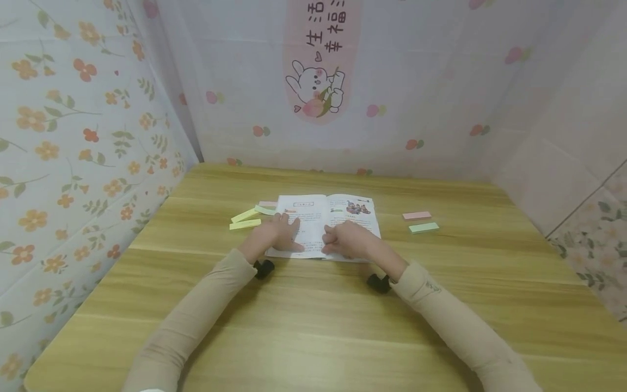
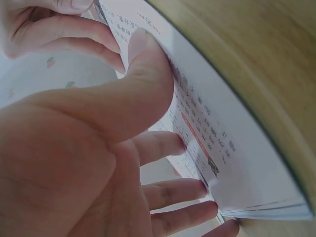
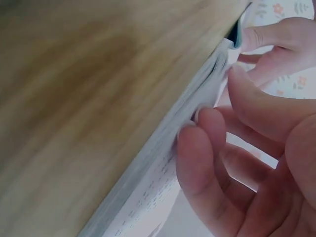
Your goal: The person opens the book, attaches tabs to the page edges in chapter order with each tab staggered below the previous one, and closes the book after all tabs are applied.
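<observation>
An open book lies on the table, with printed text and a small coloured picture on its right page. My left hand rests on the left page. In the left wrist view its fingers spread over the paper and its thumb presses near the middle. My right hand touches the lower right page near the spine. The right wrist view shows its fingers loosely bent, tips against the page by the book's lower edge, with the thumb apart from them. Neither hand grips anything.
Left of the book lie two yellow strips, a green strip and a pink strip. On the right are a pink strip and a green strip. Printed cloth hangs behind the wooden table.
</observation>
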Demonstrator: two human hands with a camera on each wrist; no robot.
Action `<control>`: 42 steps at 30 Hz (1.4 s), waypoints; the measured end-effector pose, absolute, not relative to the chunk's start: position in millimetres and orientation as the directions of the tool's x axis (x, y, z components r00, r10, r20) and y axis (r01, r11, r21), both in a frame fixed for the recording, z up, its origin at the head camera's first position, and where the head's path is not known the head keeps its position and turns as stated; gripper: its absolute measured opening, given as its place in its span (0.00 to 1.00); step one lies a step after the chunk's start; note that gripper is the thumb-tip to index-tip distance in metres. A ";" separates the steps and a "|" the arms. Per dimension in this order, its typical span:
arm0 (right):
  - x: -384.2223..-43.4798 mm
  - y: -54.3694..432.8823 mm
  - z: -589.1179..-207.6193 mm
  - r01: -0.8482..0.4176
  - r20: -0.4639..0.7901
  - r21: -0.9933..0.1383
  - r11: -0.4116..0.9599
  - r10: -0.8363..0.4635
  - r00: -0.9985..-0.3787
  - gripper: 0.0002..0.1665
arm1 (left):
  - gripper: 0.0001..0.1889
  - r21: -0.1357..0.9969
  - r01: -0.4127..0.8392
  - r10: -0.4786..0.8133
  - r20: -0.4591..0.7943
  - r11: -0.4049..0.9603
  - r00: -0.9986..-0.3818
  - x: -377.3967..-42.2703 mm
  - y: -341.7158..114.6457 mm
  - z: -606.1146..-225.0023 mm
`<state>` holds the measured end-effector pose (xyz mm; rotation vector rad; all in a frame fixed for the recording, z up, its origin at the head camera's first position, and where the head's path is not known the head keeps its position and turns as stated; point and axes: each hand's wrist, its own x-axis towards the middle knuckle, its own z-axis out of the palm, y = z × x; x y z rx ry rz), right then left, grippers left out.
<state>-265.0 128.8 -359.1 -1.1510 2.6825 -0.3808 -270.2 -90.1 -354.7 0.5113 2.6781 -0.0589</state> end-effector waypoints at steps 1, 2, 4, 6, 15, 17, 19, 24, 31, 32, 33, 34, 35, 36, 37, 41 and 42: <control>-265.0 129.3 -360.5 -0.681 -0.078 -0.304 0.667 -0.729 -0.680 0.18 | 0.46 0.033 0.363 0.345 -0.402 0.931 -0.848 -270.4 -90.6 -355.4; -264.9 129.6 -361.8 -0.681 -0.075 -0.297 0.669 -0.727 -0.682 0.15 | 0.46 0.030 0.367 0.348 -0.400 0.930 -0.848 -270.5 -91.2 -356.1; -264.4 130.2 -363.5 -0.688 -0.069 -0.281 0.669 -0.729 -0.681 0.12 | 0.46 0.035 0.369 0.352 -0.399 0.929 -0.847 -270.6 -92.6 -357.3; -263.9 130.9 -364.6 -0.699 -0.056 -0.270 0.662 -0.736 -0.675 0.10 | 0.46 0.048 0.368 0.355 -0.402 0.929 -0.844 -270.8 -94.2 -357.8; -263.4 131.4 -362.8 -0.682 -0.050 -0.284 0.674 -0.720 -0.692 0.12 | 0.42 0.162 0.378 0.411 -0.365 0.912 -0.835 -274.5 -102.9 -354.2; -263.7 130.3 -362.1 -0.676 -0.057 -0.291 0.677 -0.718 -0.694 0.14 | 0.38 0.179 0.392 0.430 -0.332 0.903 -0.839 -275.3 -106.3 -352.5; -264.1 129.5 -361.6 -0.666 -0.067 -0.302 0.683 -0.712 -0.699 0.15 | 0.32 0.198 0.411 0.453 -0.283 0.890 -0.845 -278.1 -110.7 -351.9; -263.1 130.2 -361.5 -0.671 -0.053 -0.288 0.683 -0.711 -0.701 0.15 | 0.25 0.278 0.469 0.525 -0.176 0.838 -0.833 -287.6 -124.0 -347.7; -261.1 131.7 -360.9 -0.613 -0.086 -0.334 0.716 -0.671 -0.737 0.23 | 0.27 0.373 0.430 0.490 -0.078 0.822 -0.868 -292.5 -142.5 -341.7; -261.0 131.5 -360.8 -0.605 -0.092 -0.341 0.720 -0.666 -0.740 0.24 | 0.27 0.389 0.419 0.479 -0.067 0.820 -0.875 -293.0 -145.3 -341.4; -260.9 131.5 -361.0 -0.603 -0.095 -0.342 0.720 -0.665 -0.740 0.24 | 0.27 0.406 0.406 0.466 -0.058 0.819 -0.883 -293.9 -148.4 -341.7; -260.8 131.4 -361.2 -0.603 -0.096 -0.345 0.720 -0.666 -0.740 0.24 | 0.26 0.420 0.389 0.450 -0.052 0.820 -0.891 -294.7 -151.5 -341.8; -260.7 131.4 -361.3 -0.606 -0.093 -0.337 0.720 -0.666 -0.740 0.25 | 0.26 0.435 0.373 0.434 -0.045 0.819 -0.900 -295.8 -154.9 -342.3; -260.6 131.4 -361.3 -0.606 -0.092 -0.336 0.721 -0.666 -0.741 0.25 | 0.25 0.453 0.356 0.417 -0.040 0.818 -0.908 -296.9 -158.4 -342.7; -260.5 131.3 -361.2 -0.609 -0.090 -0.329 0.722 -0.666 -0.741 0.24 | 0.24 0.460 0.343 0.402 -0.034 0.819 -0.915 -298.2 -161.7 -343.2; -260.3 131.3 -360.6 -0.611 -0.088 -0.313 0.727 -0.662 -0.744 0.24 | 0.22 0.473 0.318 0.366 -0.008 0.821 -0.931 -303.4 -174.1 -345.8; -260.4 131.3 -360.5 -0.607 -0.091 -0.317 0.729 -0.660 -0.745 0.24 | 0.23 0.474 0.314 0.361 -0.008 0.822 -0.933 -304.4 -176.5 -346.4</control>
